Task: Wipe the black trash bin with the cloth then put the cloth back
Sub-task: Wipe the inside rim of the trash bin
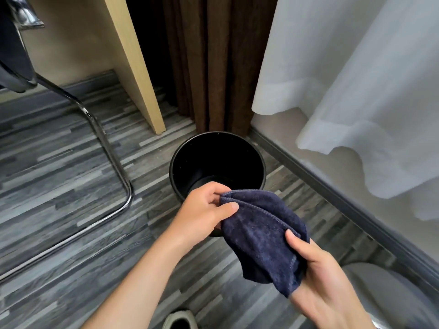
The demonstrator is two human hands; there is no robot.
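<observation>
- Bin [217, 160]: black trash bin, round, upright on the grey plank floor [59, 162], open top facing the camera, inside looks dark and bare as far as visible.
- Bin sits just in front of the brown curtain [213, 62]; its far rim is close to the curtain hem, contact can't be confirmed.
- Cloth [263, 236]: dark blue, stitched hem visible, held in the air over the near side of the bin, covering part of the near rim from this view. Whether it touches the bin can't be told.
- Left hand [202, 214]: closed on the cloth's upper left corner, thumb on top pressing the hem against the curled fingers. Hand overlaps the bin's near rim in the view.
- Right hand [325, 281]: nearer the camera than the bin, to its right, closed on the cloth's lower right edge, thumb lying on top of the fabric, other fingers hidden underneath.
- Cloth hangs slack between the two hands, lower edge drooping free.
- Left of the bin: light wooden panel [135, 65] standing on the floor, and further left a chrome chair frame [107, 148] with its tube bent along the floor.
- Right of the bin: white sheer curtain [356, 79] hanging above a dark baseboard [332, 198] on the wall.
- Nearer the camera than the bin: toe of a shoe [180, 320] at the bottom edge of view.
</observation>
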